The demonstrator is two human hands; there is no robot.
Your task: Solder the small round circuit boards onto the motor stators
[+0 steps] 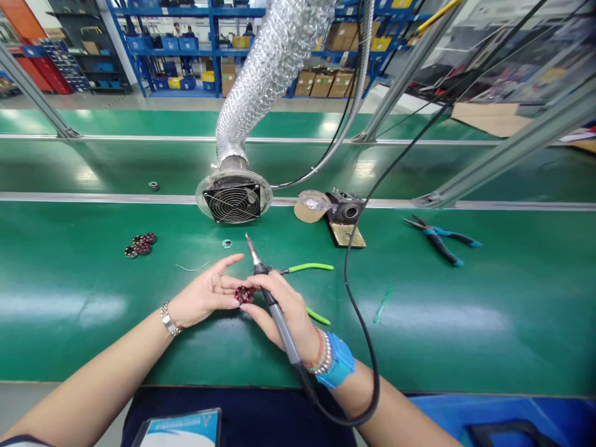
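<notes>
Right hand (pixel 294 308) grips iron (pixel 281 325); left hand (pixel 205 298), round stator (pixel 243 295).

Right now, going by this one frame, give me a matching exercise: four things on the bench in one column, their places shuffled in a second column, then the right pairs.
Things
1. soldering iron
2. blue-handled pliers
3. tape roll
4. loose group of small round parts

Places
a. lying alone far to the right on the green table
b. gripped in the right hand, tip pointing up and away
c. lying on the left part of the table
d. next to the dark stand, right of the fan

Pairs: 1-b, 2-a, 3-d, 4-c
</notes>
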